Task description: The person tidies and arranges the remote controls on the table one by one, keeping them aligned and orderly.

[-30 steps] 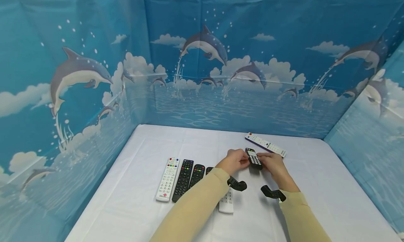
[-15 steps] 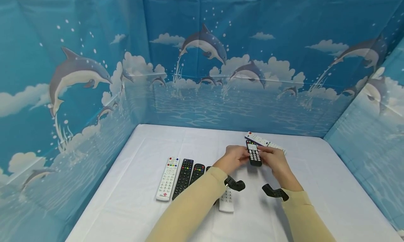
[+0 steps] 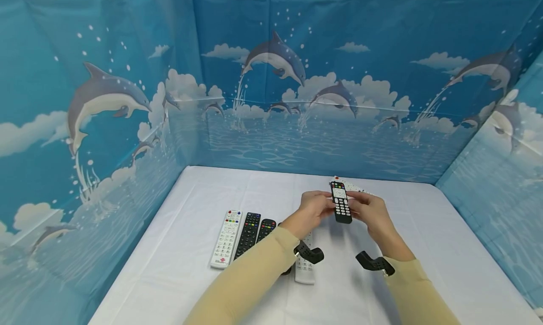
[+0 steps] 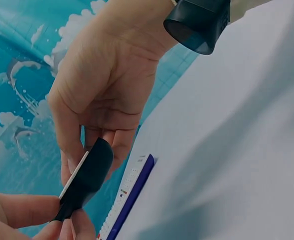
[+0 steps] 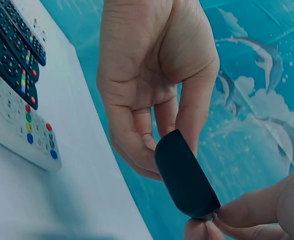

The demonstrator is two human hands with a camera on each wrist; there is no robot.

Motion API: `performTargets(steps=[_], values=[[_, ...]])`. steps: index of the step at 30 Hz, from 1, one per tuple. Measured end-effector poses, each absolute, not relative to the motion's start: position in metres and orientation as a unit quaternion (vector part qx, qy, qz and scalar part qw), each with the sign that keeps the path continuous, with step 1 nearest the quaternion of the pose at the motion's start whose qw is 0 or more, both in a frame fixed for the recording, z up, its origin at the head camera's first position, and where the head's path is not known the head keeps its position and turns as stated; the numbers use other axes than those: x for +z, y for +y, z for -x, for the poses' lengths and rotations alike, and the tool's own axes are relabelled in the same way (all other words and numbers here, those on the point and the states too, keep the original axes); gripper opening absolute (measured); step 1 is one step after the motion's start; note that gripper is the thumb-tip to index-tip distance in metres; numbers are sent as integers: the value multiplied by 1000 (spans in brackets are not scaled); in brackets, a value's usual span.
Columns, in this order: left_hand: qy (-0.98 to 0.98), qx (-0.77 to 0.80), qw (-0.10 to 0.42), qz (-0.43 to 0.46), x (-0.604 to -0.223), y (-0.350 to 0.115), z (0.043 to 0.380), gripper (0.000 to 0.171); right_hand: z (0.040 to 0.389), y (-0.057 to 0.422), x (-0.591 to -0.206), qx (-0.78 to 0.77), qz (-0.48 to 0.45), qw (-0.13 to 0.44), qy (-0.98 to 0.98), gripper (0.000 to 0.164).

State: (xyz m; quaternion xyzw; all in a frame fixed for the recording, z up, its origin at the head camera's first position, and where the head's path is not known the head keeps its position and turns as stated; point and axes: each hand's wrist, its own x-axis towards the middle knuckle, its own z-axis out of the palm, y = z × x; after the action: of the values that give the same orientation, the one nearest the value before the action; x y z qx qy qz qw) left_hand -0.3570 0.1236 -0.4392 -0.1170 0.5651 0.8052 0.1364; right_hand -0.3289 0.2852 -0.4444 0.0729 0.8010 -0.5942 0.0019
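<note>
Between my two hands is a black remote control with pale buttons, held above the white table. My left hand pinches its left side, and my right hand grips the right side. The button face is turned up toward the head view. Each wrist view shows the remote's dark side, as the black remote in the left one. There the right hand comes down from the top. In the right wrist view, the left hand shows its palm, thumb and fingers around the far end.
A white remote with a purple edge lies behind the held one, partly covered in the head view. At left is a row: a white remote, several black remotes, and another white remote, partly hidden by my left arm. Dolphin-print curtains enclose the table.
Both hands have lifted the black remote and tilted its button face more toward the head view. It now covers part of the white remote behind. The row of remotes stays put.
</note>
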Motion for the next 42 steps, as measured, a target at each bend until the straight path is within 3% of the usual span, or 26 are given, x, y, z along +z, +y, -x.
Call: performTargets(steps=[14,42], values=[[598,788,126,73,-426,98,325,31,302,268,-429,-590,-61,-8,805,46],[653,735,176,50,-466,57,278,35,256,241,-469,-604,-80,55,791,49]])
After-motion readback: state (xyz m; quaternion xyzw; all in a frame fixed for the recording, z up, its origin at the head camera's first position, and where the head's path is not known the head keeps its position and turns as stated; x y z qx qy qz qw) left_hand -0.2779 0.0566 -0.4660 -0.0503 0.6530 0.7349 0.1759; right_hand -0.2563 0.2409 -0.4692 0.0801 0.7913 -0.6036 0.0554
